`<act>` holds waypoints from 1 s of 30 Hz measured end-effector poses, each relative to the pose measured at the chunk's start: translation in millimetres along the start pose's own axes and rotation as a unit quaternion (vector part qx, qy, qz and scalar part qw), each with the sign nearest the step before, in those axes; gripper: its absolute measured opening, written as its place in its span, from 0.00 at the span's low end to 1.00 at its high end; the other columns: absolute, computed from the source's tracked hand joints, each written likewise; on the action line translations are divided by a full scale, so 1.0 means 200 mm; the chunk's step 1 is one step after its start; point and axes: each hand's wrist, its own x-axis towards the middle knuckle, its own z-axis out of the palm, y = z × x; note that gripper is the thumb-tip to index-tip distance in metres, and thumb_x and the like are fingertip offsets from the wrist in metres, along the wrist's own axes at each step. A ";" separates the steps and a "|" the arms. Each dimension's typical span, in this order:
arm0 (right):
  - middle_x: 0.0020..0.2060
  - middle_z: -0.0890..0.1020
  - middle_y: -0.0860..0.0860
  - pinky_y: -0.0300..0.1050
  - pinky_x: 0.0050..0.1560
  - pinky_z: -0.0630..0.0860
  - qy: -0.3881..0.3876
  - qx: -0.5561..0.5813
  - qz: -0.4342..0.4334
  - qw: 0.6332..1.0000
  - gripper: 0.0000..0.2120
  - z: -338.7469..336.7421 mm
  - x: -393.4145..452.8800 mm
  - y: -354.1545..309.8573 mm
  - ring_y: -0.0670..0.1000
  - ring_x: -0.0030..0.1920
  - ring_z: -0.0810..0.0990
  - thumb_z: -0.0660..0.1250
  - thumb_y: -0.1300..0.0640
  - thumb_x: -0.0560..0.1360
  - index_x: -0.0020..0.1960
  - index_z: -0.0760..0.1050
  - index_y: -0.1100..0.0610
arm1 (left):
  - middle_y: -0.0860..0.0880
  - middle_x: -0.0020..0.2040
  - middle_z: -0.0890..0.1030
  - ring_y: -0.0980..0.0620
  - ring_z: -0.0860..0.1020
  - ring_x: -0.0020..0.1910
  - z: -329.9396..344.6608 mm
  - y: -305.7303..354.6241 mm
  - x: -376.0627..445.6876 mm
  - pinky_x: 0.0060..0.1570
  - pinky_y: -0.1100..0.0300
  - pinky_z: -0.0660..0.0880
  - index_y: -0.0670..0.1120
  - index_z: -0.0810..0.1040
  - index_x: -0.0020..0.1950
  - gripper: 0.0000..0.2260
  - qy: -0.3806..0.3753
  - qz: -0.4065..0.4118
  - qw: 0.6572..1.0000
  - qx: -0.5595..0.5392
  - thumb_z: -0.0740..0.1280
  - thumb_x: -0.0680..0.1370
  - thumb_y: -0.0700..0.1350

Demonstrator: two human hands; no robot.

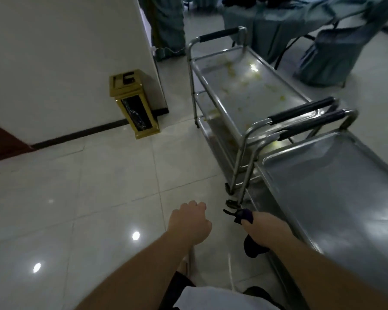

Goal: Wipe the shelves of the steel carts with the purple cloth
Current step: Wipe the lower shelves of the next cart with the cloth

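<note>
The right hand (264, 229) grips the purple cloth (254, 248), fingers curled round it. The cloth is dark purple and bunched: one wad pokes out past the knuckles, another hangs below the wrist. Hand and cloth sit low beside the near cart (336, 186), at its front corner, close to the upright leg and caster. Whether the cloth touches the steel cannot be told.

The left hand (189, 222) hangs over the floor (76, 198), fingers curled loosely, holding nothing. It is apart from the cart.

Carts counted: two, both steel, set end to end with handles side by side. The near cart's top shelf looks clean and shines. The far cart (244, 86) has three shelves visible; its top shelf carries yellowish smears and scraps, and more show on the shelves below. Black-gripped handles counted: three.

One gold bin (133, 106) with dark panels stands by the white wall (65, 52). Behind the far cart stand a cloth-draped table (278, 23) and one covered chair (332, 57), both grey-blue. The floor is pale glossy tile.
</note>
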 end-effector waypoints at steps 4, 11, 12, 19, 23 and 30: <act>0.42 0.80 0.48 0.56 0.57 0.79 0.036 0.087 0.095 0.991 0.11 -0.02 0.14 -0.05 0.51 0.44 0.80 0.57 0.41 0.82 0.44 0.69 0.45 | 0.47 0.73 0.72 0.44 0.71 0.70 -0.14 -0.09 0.34 0.65 0.48 0.69 0.51 0.66 0.80 0.24 -0.026 0.078 0.996 0.043 0.59 0.84 0.55; 0.40 0.79 0.51 0.45 0.35 0.69 0.074 0.269 0.218 0.935 0.18 0.05 0.25 -0.24 0.50 0.39 0.79 0.57 0.41 0.85 0.43 0.72 0.51 | 0.46 0.74 0.71 0.43 0.71 0.71 -0.32 -0.13 0.83 0.67 0.47 0.69 0.50 0.66 0.80 0.24 -0.082 0.205 0.964 0.146 0.59 0.85 0.55; 0.40 0.79 0.50 0.45 0.36 0.69 0.076 0.284 0.230 0.928 0.18 0.07 0.24 -0.25 0.49 0.39 0.78 0.57 0.40 0.85 0.44 0.72 0.50 | 0.46 0.74 0.72 0.42 0.71 0.71 -0.31 -0.11 0.87 0.67 0.47 0.70 0.50 0.67 0.79 0.23 -0.089 0.218 0.960 0.154 0.59 0.84 0.55; 0.47 0.82 0.53 0.47 0.47 0.78 0.111 0.366 0.304 0.873 0.19 0.27 0.20 -0.23 0.53 0.46 0.81 0.56 0.41 0.85 0.60 0.78 0.53 | 0.47 0.73 0.71 0.43 0.72 0.70 -0.13 0.03 1.01 0.62 0.48 0.72 0.51 0.69 0.78 0.24 -0.135 0.274 0.933 0.191 0.60 0.82 0.56; 0.47 0.82 0.53 0.48 0.49 0.80 0.124 0.395 0.302 0.859 0.19 0.41 0.26 -0.11 0.53 0.45 0.81 0.56 0.42 0.85 0.59 0.78 0.54 | 0.46 0.71 0.73 0.43 0.73 0.68 0.01 0.08 1.06 0.62 0.47 0.73 0.51 0.69 0.77 0.24 -0.140 0.277 0.923 0.227 0.60 0.82 0.56; 0.46 0.81 0.51 0.51 0.50 0.80 0.113 0.405 0.297 0.858 0.15 0.74 0.58 0.09 0.53 0.45 0.80 0.56 0.41 0.85 0.49 0.73 0.50 | 0.46 0.72 0.73 0.43 0.73 0.68 0.38 0.13 1.26 0.60 0.50 0.71 0.50 0.69 0.78 0.24 -0.147 0.289 0.912 0.251 0.61 0.83 0.54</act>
